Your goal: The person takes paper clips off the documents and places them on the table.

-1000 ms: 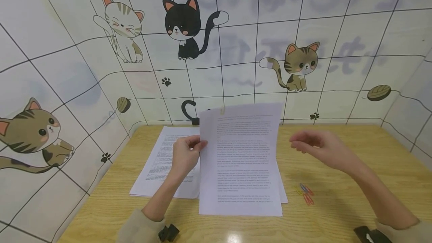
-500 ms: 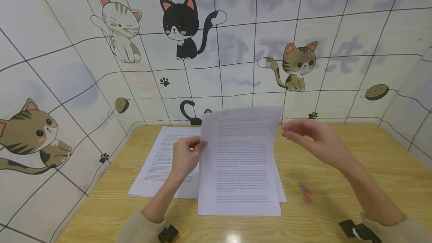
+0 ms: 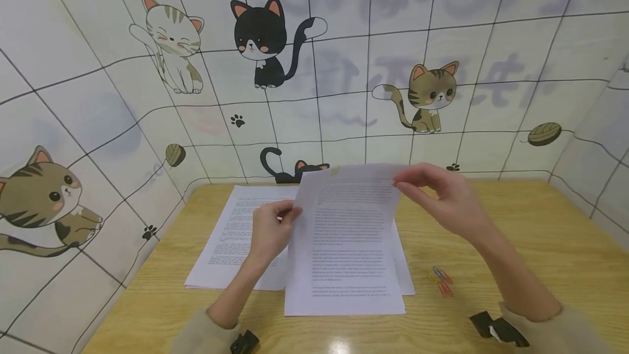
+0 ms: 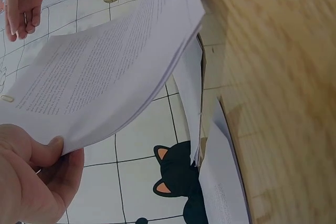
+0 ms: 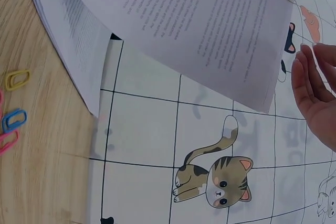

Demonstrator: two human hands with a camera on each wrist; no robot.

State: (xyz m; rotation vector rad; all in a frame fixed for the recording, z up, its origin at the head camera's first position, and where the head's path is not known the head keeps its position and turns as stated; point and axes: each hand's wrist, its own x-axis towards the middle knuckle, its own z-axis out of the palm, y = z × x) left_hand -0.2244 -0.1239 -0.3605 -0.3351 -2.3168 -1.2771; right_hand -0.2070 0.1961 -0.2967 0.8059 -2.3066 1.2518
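Above a pale wooden table (image 3: pixel 491 245), a clipped sheaf of printed white pages (image 3: pixel 344 245) tilted up from its lower edge, left hand (image 3: pixel 269 231) pinching its left margin between thumb and curled fingers. Right hand (image 3: pixel 444 195) at the sheaf's top right corner, fingers extended and close together (contact unclear). Alongside: a flat second stack of printed sheets (image 3: pixel 236 234) and coloured paper clips (image 3: pixel 442 283).
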